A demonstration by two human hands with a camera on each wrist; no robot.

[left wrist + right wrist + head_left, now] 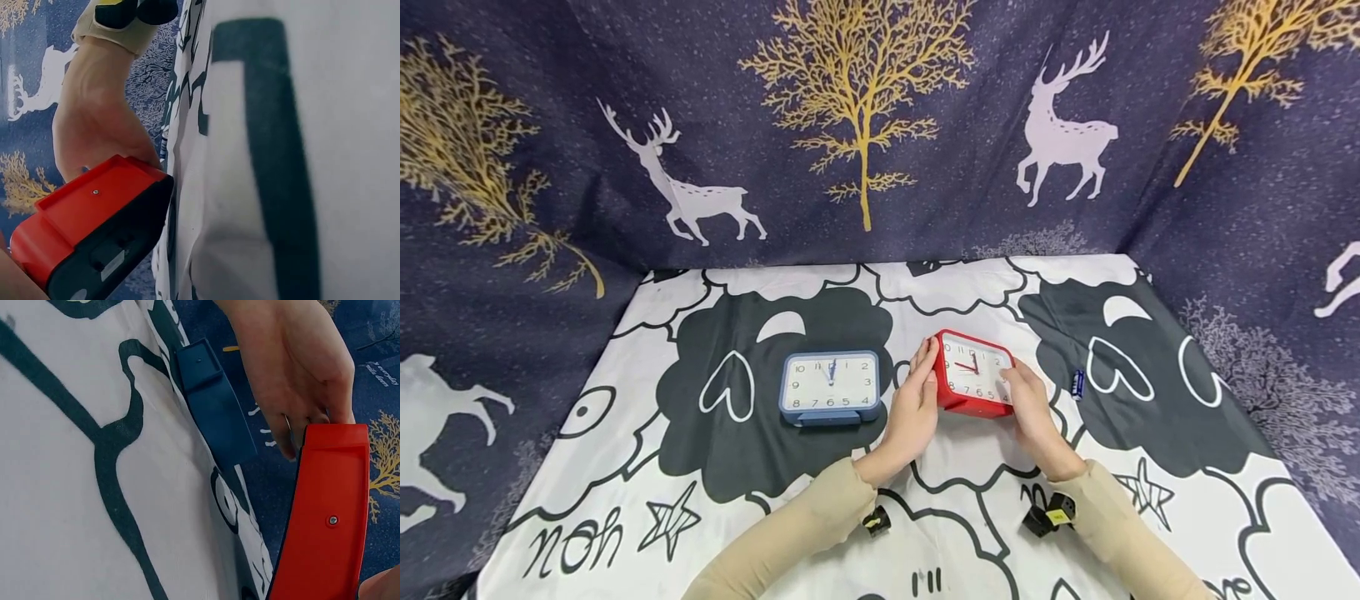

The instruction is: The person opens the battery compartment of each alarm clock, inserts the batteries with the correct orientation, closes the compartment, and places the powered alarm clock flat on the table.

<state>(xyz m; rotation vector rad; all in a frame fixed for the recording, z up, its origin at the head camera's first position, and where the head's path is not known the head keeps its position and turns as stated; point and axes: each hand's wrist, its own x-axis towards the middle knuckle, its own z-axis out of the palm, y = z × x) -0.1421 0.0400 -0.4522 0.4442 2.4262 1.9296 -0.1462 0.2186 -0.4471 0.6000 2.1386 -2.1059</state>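
Observation:
A red alarm clock (975,375) is held between both hands, its white dial tilted up toward the head camera. My left hand (913,417) grips its left side, fingers reaching behind the case in the right wrist view. My right hand (1032,408) holds the other side, with the thumb over the front near the 3. The left wrist view shows the clock's red underside (103,194) and its dark back with a pale label. Whether it touches the cloth, I cannot tell. Left of the hands, a blue alarm clock (831,387) lies face up.
A small blue battery (1078,384) lies right of the right hand. Black wrist devices with yellow marks (1051,515) sit under the sleeves. Black-and-white printed cloth (647,450) covers the table, and a dark blue deer-and-tree curtain (925,183) hangs behind and at both sides.

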